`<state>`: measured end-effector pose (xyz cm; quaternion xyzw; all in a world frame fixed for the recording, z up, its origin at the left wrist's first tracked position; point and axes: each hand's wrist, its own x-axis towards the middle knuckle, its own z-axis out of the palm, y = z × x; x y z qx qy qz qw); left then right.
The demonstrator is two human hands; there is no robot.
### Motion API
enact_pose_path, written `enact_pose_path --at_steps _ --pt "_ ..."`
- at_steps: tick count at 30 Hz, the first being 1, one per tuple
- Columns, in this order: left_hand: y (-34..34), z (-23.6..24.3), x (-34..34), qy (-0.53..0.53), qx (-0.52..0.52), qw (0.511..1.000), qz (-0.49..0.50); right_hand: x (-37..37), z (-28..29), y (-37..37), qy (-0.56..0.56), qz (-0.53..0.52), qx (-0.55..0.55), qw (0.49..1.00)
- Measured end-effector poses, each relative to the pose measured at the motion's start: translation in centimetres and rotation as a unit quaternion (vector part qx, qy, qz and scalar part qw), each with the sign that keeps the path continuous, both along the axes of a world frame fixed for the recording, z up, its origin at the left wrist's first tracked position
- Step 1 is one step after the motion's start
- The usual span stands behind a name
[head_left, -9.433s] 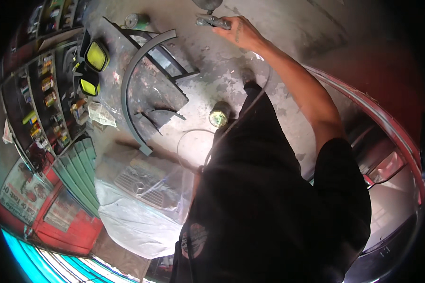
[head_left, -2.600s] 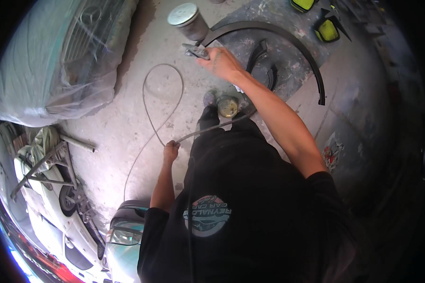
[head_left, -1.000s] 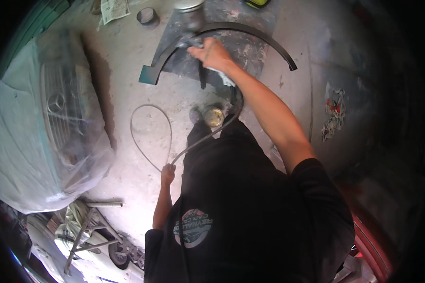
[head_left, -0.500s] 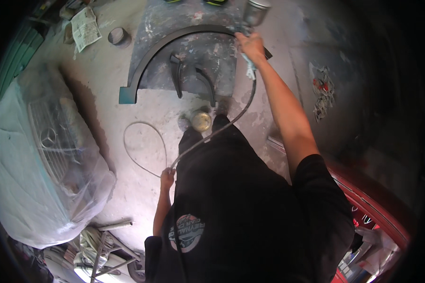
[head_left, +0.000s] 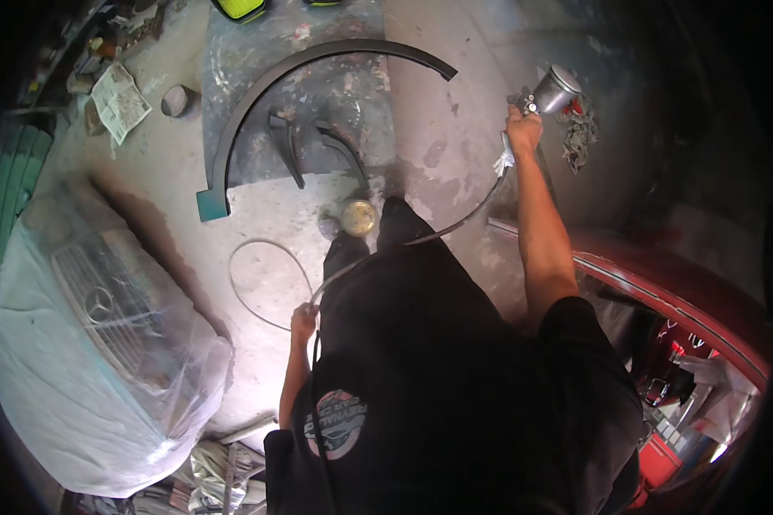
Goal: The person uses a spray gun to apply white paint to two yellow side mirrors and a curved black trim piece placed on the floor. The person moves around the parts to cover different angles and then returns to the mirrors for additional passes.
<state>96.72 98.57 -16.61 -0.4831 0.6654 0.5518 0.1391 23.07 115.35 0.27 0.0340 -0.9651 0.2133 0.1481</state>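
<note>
At the right, my right hand (head_left: 524, 129) grips a spray gun (head_left: 534, 101) with a metal cup (head_left: 558, 89) on top, out past the end of a long curved dark trim piece (head_left: 315, 53). A white rag (head_left: 504, 153) is tied round the hose below the gun. Low in the middle, my left hand (head_left: 304, 319) is closed on the air hose (head_left: 440, 230), which loops on the floor. Two smaller dark curved pieces (head_left: 286, 146) (head_left: 345, 148) lie inside the arch on a paint-spotted board (head_left: 309, 94). An open can (head_left: 359, 218) stands by my feet.
A plastic-covered car front (head_left: 103, 335) fills the left. A red car (head_left: 661, 287) is at lower right. Newspaper (head_left: 120, 103), a small pot (head_left: 175, 101) and yellow-green mirror parts (head_left: 239, 7) are toward the top; crumpled rags (head_left: 579, 137) lie beyond the gun.
My right hand has swept rightward with the spray gun, from over the trim to beside it. My left hand still grips the hose. The view has shifted.
</note>
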Motion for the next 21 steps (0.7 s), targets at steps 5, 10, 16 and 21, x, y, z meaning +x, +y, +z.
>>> enact_pose_path --at_steps 5,10,16,21 --pt "0.2 3.2 -1.4 -0.016 -0.024 1.000 0.011 0.1 0.4 -6.5 -0.133 0.059 -0.073 0.987" --pt "2.4 1.1 2.6 -0.039 -0.027 0.999 0.027 6.8 6.3 -20.4 -0.186 0.199 -0.099 0.957" --pt "5.6 3.9 2.7 -0.051 -0.028 0.997 0.045 15.5 9.1 -30.9 -0.243 0.367 -0.117 0.890" --pt "8.3 2.3 4.9 0.025 0.056 0.973 0.224 19.9 12.1 -33.5 -0.423 0.456 -0.136 0.771"
